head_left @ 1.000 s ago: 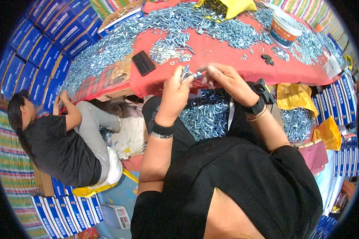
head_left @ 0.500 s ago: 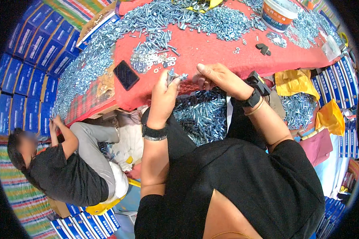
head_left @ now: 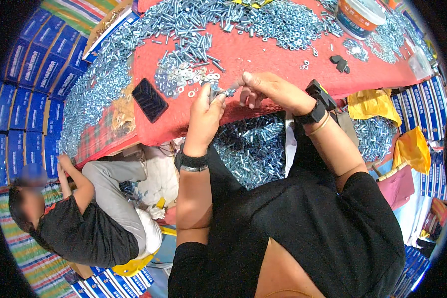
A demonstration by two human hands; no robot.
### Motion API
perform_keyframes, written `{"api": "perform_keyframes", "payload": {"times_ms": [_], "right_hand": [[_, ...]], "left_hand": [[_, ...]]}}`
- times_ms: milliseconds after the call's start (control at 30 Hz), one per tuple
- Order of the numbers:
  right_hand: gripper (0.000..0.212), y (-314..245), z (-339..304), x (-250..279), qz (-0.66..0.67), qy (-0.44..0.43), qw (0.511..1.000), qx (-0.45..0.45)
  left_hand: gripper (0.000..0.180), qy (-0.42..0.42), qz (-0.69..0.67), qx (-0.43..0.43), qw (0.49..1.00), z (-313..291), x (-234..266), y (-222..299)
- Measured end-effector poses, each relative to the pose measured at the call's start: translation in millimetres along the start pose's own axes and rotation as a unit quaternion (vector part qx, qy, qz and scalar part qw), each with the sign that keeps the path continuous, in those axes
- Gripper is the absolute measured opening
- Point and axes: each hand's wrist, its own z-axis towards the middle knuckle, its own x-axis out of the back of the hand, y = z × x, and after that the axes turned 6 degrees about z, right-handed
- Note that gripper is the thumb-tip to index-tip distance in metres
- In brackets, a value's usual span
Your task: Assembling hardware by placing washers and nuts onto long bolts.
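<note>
My left hand (head_left: pixel 207 111) is closed around small metal bolts (head_left: pixel 214 92), their shiny ends sticking out past the thumb and fingertips. One bolt end, which carries a nut (head_left: pixel 230 92), points toward my right hand (head_left: pixel 273 92). That hand is held apart from my left, one digit stretched to the bolt end and the other fingers loosely bent below. The stretched tip is blurred, and whether it touches the nut is hard to see. Behind my hands, flat washers (head_left: pixel 186 75) lie in a loose pile on the red cloth (head_left: pixel 253 54), beside a dark phone (head_left: pixel 149 100).
Heaps of bolts (head_left: pixel 184 20) and nuts (head_left: pixel 293 27) cover the table's far side, near a plastic bucket (head_left: pixel 361 19). More bolts (head_left: pixel 251 149) fill a space below the table edge. Blue boxes (head_left: pixel 32 107) are stacked at left, where another person (head_left: pixel 84 223) sits.
My right hand has come left, its stretched digit now at the bolt end. The view has shifted slightly; my left hand keeps its hold on the bolts.
</note>
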Motion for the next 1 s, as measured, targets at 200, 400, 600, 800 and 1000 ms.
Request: {"api": "perform_keyframes", "payload": {"times_ms": [200,400,600,800,1000], "right_hand": [[0.064,-2,21,25,-0.142,-0.007,0.99,-0.009],[0.047,6,69,48,-0.366,0.089,0.926,0.009],[0.031,54,116,44,-0.471,0.128,0.87,0.069],[0.021,79,131,26,-0.498,0.191,0.846,0.014],[0.019,77,147,34,-0.446,0.251,0.858,0.036]], "left_hand": [[0.006,-0.031,0.022,0.017,0.999,19,8,-10],[0.015,-0.189,0.026,0.094,0.977,30,2,-9],[0.01,-0.037,-0.12,0.047,0.991,66,26,-14],[0.009,0.069,-0.349,0.096,0.93,84,48,-48],[0.011,0.13,-0.374,0.129,0.909,93,46,-68]]}}
